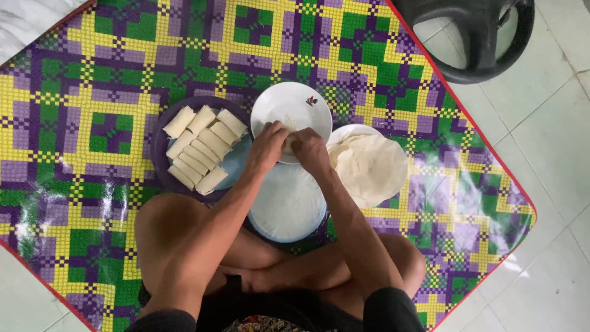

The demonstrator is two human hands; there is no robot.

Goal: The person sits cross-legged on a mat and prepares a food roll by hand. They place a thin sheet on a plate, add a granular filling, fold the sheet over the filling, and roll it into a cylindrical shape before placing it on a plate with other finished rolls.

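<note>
As both hands met over the near rim of the white plate [294, 107], I saw the left hand [268, 146] and right hand [309, 150] with fingers pressed together, pinching a small pale roll [288, 145] between them. It looked light, soft and easily torn, so I judged it best held by both ends, gently. Finished rolls [200, 147] lay on the purple plate [161, 161]; stacked wrappers [372, 167] sat right.

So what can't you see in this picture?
Head view only:
- What the left hand and right hand pinch over the white plate: hidden by the fingers.
- Each hand's grip: fingers curl under, unclear.
- Black seat: cut off by the top edge.
- Purple plate middle: covered by rolls.
</note>
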